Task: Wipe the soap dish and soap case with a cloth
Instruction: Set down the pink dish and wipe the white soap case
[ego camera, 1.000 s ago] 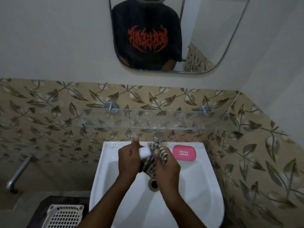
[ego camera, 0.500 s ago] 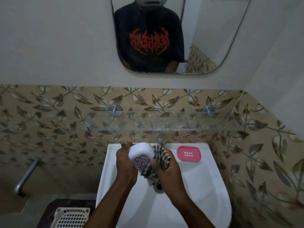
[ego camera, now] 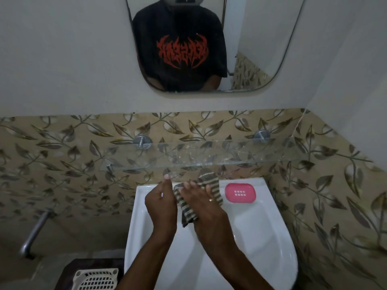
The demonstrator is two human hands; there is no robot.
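**Wiping under way, one piece seemingly yet to do**

Nearest, at the left, a white plastic lattice basket (ego camera: 96,279) stands beside the white ceramic basin (ego camera: 261,248). Over the basin's far half the two hands meet.

The left hand (ego camera: 161,206) shows its back, with the thumb straight up. Its fingers are hidden on the other side, so I cannot tell what, if anything, they hold. The right hand (ego camera: 206,208) lies with fingers spread and pressed onto the grey-and-cream striped cloth (ego camera: 211,182). The cloth bunches between the hands, pokes out beyond the fingertips and hangs below the palm.

The soap case does not show. If it is here, it is probably wrapped in the cloth between the hands, as the piece being wiped.

Just right of the cloth's edge sits the pink oval plastic soap dish (ego camera: 240,193), with small drain holes, on the basin's far right rim. Neither hand is on it. I judge the task about midway, with the soap dish yet to be wiped.

Farther off, a clear glass shelf (ego camera: 230,158) runs along the leaf-patterned tiles, and a rounded mirror (ego camera: 261,49) hangs above.
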